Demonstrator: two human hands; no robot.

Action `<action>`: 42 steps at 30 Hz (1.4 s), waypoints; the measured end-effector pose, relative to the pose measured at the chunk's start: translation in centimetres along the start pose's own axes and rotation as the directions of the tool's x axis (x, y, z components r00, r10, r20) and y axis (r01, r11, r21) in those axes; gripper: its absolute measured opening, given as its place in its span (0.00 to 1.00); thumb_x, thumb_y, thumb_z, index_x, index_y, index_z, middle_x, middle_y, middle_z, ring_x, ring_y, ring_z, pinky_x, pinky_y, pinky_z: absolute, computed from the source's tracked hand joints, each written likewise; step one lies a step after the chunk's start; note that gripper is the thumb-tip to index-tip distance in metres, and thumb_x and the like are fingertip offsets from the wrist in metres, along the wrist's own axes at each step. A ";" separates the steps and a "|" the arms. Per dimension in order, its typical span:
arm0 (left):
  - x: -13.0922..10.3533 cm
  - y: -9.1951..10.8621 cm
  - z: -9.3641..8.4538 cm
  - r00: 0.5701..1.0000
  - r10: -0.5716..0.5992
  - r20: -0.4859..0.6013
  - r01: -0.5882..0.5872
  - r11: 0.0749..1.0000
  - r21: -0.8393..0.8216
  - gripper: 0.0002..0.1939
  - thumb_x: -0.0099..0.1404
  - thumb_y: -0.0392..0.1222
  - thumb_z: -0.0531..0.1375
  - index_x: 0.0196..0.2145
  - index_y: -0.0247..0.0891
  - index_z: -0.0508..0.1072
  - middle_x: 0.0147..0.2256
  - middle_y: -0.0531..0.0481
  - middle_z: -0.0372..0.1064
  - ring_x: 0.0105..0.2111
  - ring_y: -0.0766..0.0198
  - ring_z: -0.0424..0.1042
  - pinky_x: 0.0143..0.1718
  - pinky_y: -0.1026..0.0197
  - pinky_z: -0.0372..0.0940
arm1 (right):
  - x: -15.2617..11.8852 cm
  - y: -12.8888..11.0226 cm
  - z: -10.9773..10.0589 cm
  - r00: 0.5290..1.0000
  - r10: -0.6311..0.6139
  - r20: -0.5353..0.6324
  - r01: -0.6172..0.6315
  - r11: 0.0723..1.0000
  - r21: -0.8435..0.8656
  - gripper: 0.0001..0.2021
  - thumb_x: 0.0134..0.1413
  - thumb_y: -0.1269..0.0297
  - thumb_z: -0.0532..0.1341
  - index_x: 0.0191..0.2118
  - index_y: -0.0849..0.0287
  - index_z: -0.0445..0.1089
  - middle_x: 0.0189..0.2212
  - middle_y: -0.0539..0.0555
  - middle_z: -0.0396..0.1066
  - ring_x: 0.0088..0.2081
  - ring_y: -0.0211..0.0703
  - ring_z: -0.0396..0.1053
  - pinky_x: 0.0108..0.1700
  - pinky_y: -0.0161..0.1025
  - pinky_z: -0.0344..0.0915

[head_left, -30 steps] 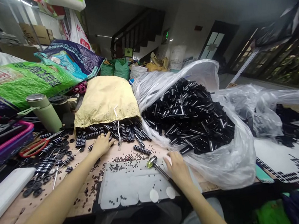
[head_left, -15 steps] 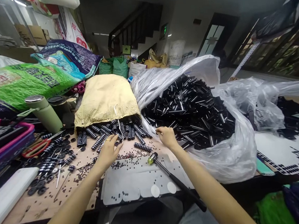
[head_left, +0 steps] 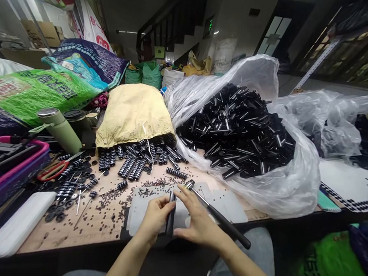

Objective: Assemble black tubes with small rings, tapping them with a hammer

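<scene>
Over the front edge of the table, my left hand (head_left: 157,217) pinches a slim black tube-shaped piece (head_left: 171,218) between thumb and fingers. My right hand (head_left: 195,217) is open just right of that piece, thumb and fingers apart; whether it touches the piece I cannot tell. Below both hands lies a grey-white mat (head_left: 231,202). A hammer (head_left: 223,220) with a black handle rests on it, its head close to my right fingertips. Ahead, banded black-and-white rolls (head_left: 135,166) spill from a yellow sack (head_left: 133,112). Small dark rings (head_left: 122,203) are scattered about.
A clear plastic bag (head_left: 306,179) full of shiny black pieces (head_left: 235,129) stands open at the right. On the left are red-handled scissors (head_left: 53,171), a white slab (head_left: 20,223), a green flask (head_left: 63,133) and a pink-purple basket (head_left: 16,170).
Both hands have drawn back from the rolls and the clear bag to the table's front edge. My left hand now holds a black tube-shaped piece. The view has shifted slightly.
</scene>
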State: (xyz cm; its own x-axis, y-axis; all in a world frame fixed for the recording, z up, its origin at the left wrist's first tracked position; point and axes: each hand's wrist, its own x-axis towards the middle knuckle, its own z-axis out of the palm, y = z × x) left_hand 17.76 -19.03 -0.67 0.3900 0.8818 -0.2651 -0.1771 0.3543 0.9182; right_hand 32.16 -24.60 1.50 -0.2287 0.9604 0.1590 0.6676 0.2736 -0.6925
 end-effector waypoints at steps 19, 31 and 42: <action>7.3 2.9 -7.0 0.832 0.510 -0.218 0.178 0.127 0.976 0.16 0.60 0.39 0.49 0.41 0.28 0.69 0.36 0.35 0.66 0.40 0.49 0.64 0.39 0.53 0.60 | 0.0 2.6 2.6 0.956 0.292 -0.038 -0.289 0.910 -0.298 0.43 0.32 0.50 0.65 0.57 0.59 0.52 0.55 0.62 0.51 0.57 0.58 0.47 0.55 0.53 0.48; 0.7 2.7 -3.9 0.853 0.510 -0.108 -0.337 0.697 0.633 0.15 0.57 0.51 0.55 0.37 0.38 0.69 0.35 0.47 0.66 0.35 0.61 0.65 0.34 0.60 0.62 | -0.7 4.0 2.0 0.961 0.272 -0.048 -0.274 0.918 -0.286 0.44 0.31 0.49 0.66 0.56 0.58 0.52 0.55 0.60 0.51 0.57 0.54 0.48 0.57 0.50 0.48; -0.4 1.2 -0.5 0.989 0.127 -0.077 -0.142 0.964 -0.224 0.21 0.57 0.54 0.55 0.41 0.36 0.64 0.23 0.57 0.58 0.13 0.77 0.55 0.12 0.72 0.48 | -1.0 1.1 0.2 0.998 0.032 0.062 -0.033 0.999 0.024 0.52 0.32 0.54 0.67 0.61 0.56 0.36 0.59 0.61 0.39 0.60 0.53 0.40 0.58 0.50 0.49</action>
State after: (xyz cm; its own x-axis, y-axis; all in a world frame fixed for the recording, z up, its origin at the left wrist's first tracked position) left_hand 16.92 -18.75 0.37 0.2937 0.9410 -0.1678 -0.4287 0.2866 0.8568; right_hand 32.96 -25.27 0.46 -0.2505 0.9636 0.0932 0.6576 0.2400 -0.7141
